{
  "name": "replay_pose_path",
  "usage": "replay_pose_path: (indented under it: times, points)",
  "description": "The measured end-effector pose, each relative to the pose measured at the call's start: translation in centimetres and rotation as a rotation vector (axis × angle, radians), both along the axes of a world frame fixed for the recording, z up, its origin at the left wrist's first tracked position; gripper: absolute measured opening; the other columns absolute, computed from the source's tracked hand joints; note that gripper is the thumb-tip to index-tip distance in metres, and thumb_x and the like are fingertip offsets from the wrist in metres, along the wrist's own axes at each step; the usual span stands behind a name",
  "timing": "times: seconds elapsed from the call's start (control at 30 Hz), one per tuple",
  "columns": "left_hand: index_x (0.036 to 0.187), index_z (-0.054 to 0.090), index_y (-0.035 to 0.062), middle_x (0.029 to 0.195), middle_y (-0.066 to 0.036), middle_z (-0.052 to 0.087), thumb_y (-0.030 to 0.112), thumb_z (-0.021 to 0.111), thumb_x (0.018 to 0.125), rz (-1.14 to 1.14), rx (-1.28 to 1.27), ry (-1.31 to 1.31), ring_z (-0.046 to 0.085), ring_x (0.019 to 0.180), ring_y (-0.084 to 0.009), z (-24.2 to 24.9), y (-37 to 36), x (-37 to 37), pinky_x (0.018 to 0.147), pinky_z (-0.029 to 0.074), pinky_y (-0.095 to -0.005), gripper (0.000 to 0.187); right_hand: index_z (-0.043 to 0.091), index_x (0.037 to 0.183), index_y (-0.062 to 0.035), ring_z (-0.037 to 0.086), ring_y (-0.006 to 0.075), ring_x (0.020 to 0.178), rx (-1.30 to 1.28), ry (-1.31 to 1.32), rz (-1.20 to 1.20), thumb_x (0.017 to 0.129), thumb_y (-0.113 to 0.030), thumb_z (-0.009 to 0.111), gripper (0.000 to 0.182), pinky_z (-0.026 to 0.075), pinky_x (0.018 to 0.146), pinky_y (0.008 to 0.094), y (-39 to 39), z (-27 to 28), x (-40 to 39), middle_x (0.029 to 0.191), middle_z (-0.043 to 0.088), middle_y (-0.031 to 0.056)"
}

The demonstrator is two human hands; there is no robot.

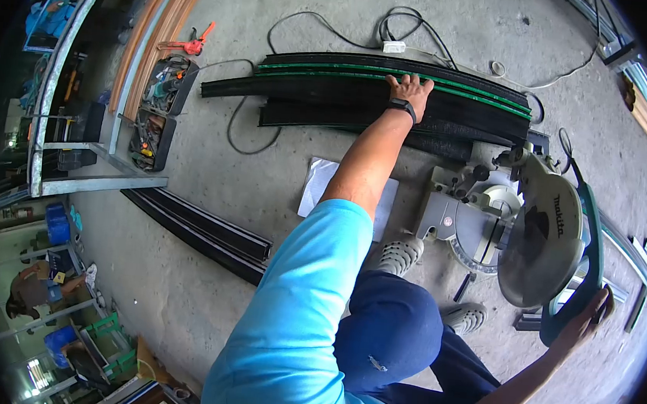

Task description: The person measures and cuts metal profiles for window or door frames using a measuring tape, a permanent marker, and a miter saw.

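Observation:
My left hand (pixel 410 95) reaches forward, fingers spread, and rests on the long black profiles (pixel 317 91) with green strips (pixel 326 68) that lie on the floor. A dark band is round its wrist. At the right, my right hand (pixel 590 318) is wrapped round the teal handle (pixel 590 276) of a Makita mitre saw (pixel 540 246). The saw's head is raised and leans to the right of its grey base (pixel 452 214). The profiles' right ends lie just beyond the base.
A silvery sheet (pixel 317 186) lies before my feet. Black rails (pixel 200 226) are on the floor at the left, near open tool boxes (pixel 153 139) and a red clamp (pixel 191 43). Cables (pixel 337 30) loop beyond the profiles. A metal frame (pixel 41 119) stands far left.

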State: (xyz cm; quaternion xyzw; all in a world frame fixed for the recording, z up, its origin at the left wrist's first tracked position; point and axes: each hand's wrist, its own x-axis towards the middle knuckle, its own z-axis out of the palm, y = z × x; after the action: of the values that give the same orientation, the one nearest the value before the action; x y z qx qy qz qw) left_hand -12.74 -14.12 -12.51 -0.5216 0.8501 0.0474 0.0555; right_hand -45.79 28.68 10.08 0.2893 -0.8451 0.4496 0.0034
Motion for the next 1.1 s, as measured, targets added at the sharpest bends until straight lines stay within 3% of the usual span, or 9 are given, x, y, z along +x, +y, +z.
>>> replay_pose_path:
  times: [0.23, 0.4, 0.57, 0.7, 0.77, 0.83, 0.93, 1.03, 1.1]
  points:
    - [0.143, 0.047, 0.0192, 0.136, -0.014, 0.056, 0.014, 0.079, 0.073, -0.048, 0.029, 0.062, 0.051, 0.134, -0.0352, 6.2, 0.1, 1.9, 0.104, 0.038, -0.0674, 0.077, 0.059, 0.133, -0.0014, 0.060, 0.0246, 0.117, -0.010, 0.080, 0.022, 0.109, -0.041, 0.058, 0.046, 0.046, 0.103, 0.0369, -0.6, 0.6, 1.2, 0.125, 0.063, 0.0141]
    - [0.144, 0.046, 0.0152, 0.132, -0.018, 0.060, 0.019, 0.077, 0.073, -0.175, -0.049, 0.117, 0.054, 0.132, -0.0394, 15.8, 2.4, 5.4, 0.103, 0.041, -0.0646, 0.077, 0.056, 0.131, -0.0048, 0.058, 0.0253, 0.122, -0.108, 0.285, 0.092, 0.104, -0.028, 0.068, 0.038, 0.045, 0.106, 0.0379, -0.5, 0.1, 1.3, 0.130, 0.065, 0.0133]
    - [0.143, 0.047, 0.0129, 0.128, -0.017, 0.062, 0.025, 0.082, 0.070, -0.396, -0.152, 0.152, 0.059, 0.123, -0.0389, 25.9, 8.4, 6.0, 0.100, 0.046, -0.0556, 0.082, 0.057, 0.123, -0.0050, 0.053, 0.0374, 0.137, -0.272, 0.584, 0.386, 0.089, -0.023, 0.085, 0.047, 0.042, 0.110, 0.0439, -3.0, 7.8, 10.3, 0.145, 0.059, 0.0232]
    - [0.143, 0.050, 0.0143, 0.121, -0.015, 0.061, 0.018, 0.080, 0.072, -0.625, -0.292, 0.261, 0.060, 0.117, -0.0364, 31.6, 15.7, 4.3, 0.096, 0.046, -0.0531, 0.077, 0.059, 0.115, -0.0043, 0.050, 0.0404, 0.139, 0.024, 0.817, 0.608, 0.075, -0.027, 0.091, 0.056, 0.039, 0.114, 0.0510, -3.8, 17.0, 17.1, 0.145, 0.058, 0.0216]
    - [0.141, 0.053, 0.0147, 0.119, -0.014, 0.061, 0.017, 0.080, 0.073, -0.734, -0.341, 0.268, 0.060, 0.116, -0.0359, 35.0, 19.8, 3.4, 0.095, 0.047, -0.0531, 0.074, 0.058, 0.115, -0.0039, 0.051, 0.0365, 0.137, 0.152, 0.906, 0.647, 0.071, -0.028, 0.090, 0.059, 0.038, 0.114, 0.0529, -3.1, 19.0, 18.4, 0.136, 0.063, 0.0178]
    - [0.140, 0.053, 0.0166, 0.119, -0.013, 0.060, 0.017, 0.083, 0.068, -0.803, -0.441, 0.310, 0.059, 0.118, -0.0347, 37.4, 23.4, 2.0, 0.096, 0.046, -0.0510, 0.079, 0.053, 0.121, -0.0039, 0.062, 0.0382, 0.120, 0.246, 0.969, 0.659, 0.068, -0.027, 0.092, 0.070, 0.051, 0.101, 0.0493, -1.4, 19.2, 17.7, 0.123, 0.066, 0.0180]
    - [0.135, 0.055, 0.0194, 0.119, -0.007, 0.060, 0.010, 0.083, 0.066, -0.924, -0.502, 0.409, 0.059, 0.118, -0.0313, 40.4, 27.6, -0.8, 0.098, 0.044, -0.0510, 0.075, 0.047, 0.112, -0.0069, 0.072, 0.0346, 0.091, 0.321, 0.879, 0.512, 0.072, -0.028, 0.088, 0.061, 0.058, 0.076, 0.0449, 3.7, 19.8, 16.9, 0.096, 0.068, 0.0138]
    - [0.145, 0.051, 0.0220, 0.134, -0.008, 0.056, 0.010, 0.072, 0.085, -1.081, -0.728, 0.559, 0.054, 0.129, -0.0299, 42.3, 31.4, -3.9, 0.109, 0.037, -0.0624, 0.066, 0.047, 0.112, -0.0065, 0.073, 0.0367, 0.092, 0.380, 0.788, 0.297, 0.070, -0.031, 0.089, 0.064, 0.058, 0.077, 0.0484, 9.6, 22.1, 15.8, 0.096, 0.070, 0.0149]
    - [0.150, 0.046, 0.0251, 0.140, -0.005, 0.053, 0.014, 0.085, 0.076, -1.155, -0.750, 0.685, 0.052, 0.131, -0.0289, 44.1, 34.6, -4.3, 0.113, 0.033, -0.0612, 0.084, 0.047, 0.113, -0.0064, 0.074, 0.0378, 0.082, 0.421, 0.614, 0.170, 0.072, -0.036, 0.088, 0.065, 0.058, 0.075, 0.0487, 14.0, 22.6, 14.5, 0.090, 0.072, 0.0175]
